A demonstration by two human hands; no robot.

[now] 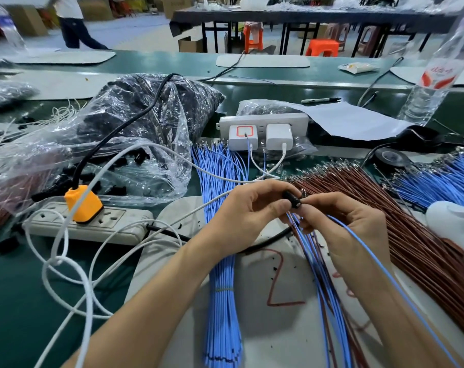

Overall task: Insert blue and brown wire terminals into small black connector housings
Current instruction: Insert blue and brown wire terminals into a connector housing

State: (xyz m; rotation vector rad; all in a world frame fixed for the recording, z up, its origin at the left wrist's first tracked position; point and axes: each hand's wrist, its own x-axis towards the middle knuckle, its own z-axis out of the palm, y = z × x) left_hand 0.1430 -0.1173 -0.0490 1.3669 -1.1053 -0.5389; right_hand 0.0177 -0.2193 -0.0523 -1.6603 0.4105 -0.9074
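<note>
My left hand (pixel 249 205) pinches a small black connector housing (pixel 292 199) between thumb and fingers, over the grey mat. My right hand (pixel 342 219) pinches a blue wire (pixel 385 272) with its end at the housing. Several blue and brown wires (pixel 318 264) hang down from the housing between my hands. A tied bundle of blue wires (pixel 220 261) lies on the mat to the left. A wide spread of brown wires (pixel 401 224) lies to the right, with more blue wires (pixel 438 181) behind it.
A clear plastic bag (pixel 135 128) of black housings sits at the back left. A white power strip (pixel 92 224) with an orange plug (pixel 83 204) lies at the left, with white cables looped around it. Two chargers (pixel 262 136) stand behind, and a water bottle (pixel 433 81) at the right.
</note>
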